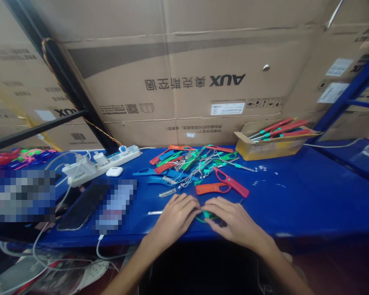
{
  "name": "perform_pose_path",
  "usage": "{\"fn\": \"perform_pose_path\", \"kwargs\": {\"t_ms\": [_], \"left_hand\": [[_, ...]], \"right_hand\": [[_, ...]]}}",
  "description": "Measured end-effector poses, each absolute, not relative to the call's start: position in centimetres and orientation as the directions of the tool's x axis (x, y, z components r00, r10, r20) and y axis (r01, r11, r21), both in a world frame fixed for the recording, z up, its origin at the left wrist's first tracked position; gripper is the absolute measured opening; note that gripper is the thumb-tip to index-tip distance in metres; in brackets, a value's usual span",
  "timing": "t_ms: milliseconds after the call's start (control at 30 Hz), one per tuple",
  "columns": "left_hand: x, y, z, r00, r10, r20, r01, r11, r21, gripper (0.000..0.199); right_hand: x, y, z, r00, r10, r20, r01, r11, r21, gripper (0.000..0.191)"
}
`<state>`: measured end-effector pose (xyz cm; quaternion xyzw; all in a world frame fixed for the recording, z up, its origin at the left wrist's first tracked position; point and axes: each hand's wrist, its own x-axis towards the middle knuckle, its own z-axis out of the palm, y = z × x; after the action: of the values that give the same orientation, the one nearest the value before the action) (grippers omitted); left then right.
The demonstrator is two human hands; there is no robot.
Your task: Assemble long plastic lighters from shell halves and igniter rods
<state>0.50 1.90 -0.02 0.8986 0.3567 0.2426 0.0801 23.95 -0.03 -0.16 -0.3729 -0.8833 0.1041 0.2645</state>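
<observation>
My left hand [178, 212] and my right hand [230, 215] meet near the front edge of the blue table, fingers closed on a green long-reach lighter [206, 214]. My fingers cover most of it. A metal tube [155, 213] shows to the left of my left hand, seemingly part of the same lighter. Just beyond my hands lie an orange lighter handle shell [210, 188] and a red one [233, 182]. A small clear part [167, 193] rests above my left hand. Behind it spreads a pile of lighter handles, tubes and white wires [190, 164].
A cardboard box [269, 149] at the back right holds several red lighters [279, 129]. To the left are a power strip [110, 164], a white earbud case [115, 171], a dark phone [81, 207] and a phone with a lit screen [117, 205]. Large cartons [187, 53] stand behind.
</observation>
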Motion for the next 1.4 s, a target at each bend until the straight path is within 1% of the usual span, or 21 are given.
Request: {"fn": "perform_pose_path", "kwargs": {"t_ms": [133, 300, 600, 767, 900, 1000, 1233, 1400], "left_hand": [[0.5, 1.9, 0.0, 0.632, 0.677, 0.376, 0.602, -0.735, 0.311, 0.015], [0.5, 1.8, 0.0, 0.622, 0.692, 0.366, 0.609, -0.721, 0.330, 0.014], [0.7, 2.2, 0.2, 0.621, 0.690, 0.372, 0.578, -0.724, 0.376, 0.010], [1.1, 2.0, 0.3, 0.576, 0.729, 0.370, 0.602, -0.685, 0.411, 0.011], [1.3, 2.0, 0.3, 0.563, 0.742, 0.364, 0.603, -0.670, 0.432, 0.012], [1.3, 2.1, 0.3, 0.569, 0.733, 0.372, 0.595, -0.679, 0.430, 0.012], [1.5, 2.1, 0.3, 0.565, 0.710, 0.421, 0.600, -0.704, 0.380, 0.015], [1.6, 2.0, 0.3, 0.541, 0.727, 0.423, 0.611, -0.686, 0.395, 0.014]], "right_hand": [[25.6, -0.4, -0.1, -0.560, 0.712, 0.423, 0.599, 0.701, -0.386, 0.028], [27.5, -0.3, -0.4, -0.535, 0.751, 0.386, 0.645, 0.659, -0.387, 0.022], [27.4, 0.6, -0.9, -0.591, 0.718, 0.367, 0.550, 0.692, -0.468, 0.020], [27.3, 0.8, -1.3, -0.589, 0.722, 0.362, 0.517, 0.681, -0.518, 0.020], [27.3, 0.8, -1.2, -0.593, 0.721, 0.359, 0.502, 0.679, -0.536, 0.022], [27.3, 0.9, -1.1, -0.591, 0.729, 0.345, 0.507, 0.668, -0.544, 0.023], [27.2, 0.9, -1.0, -0.587, 0.736, 0.338, 0.508, 0.660, -0.554, 0.024], [27.2, 0.9, -1.0, -0.585, 0.741, 0.330, 0.505, 0.651, -0.567, 0.026]]}}
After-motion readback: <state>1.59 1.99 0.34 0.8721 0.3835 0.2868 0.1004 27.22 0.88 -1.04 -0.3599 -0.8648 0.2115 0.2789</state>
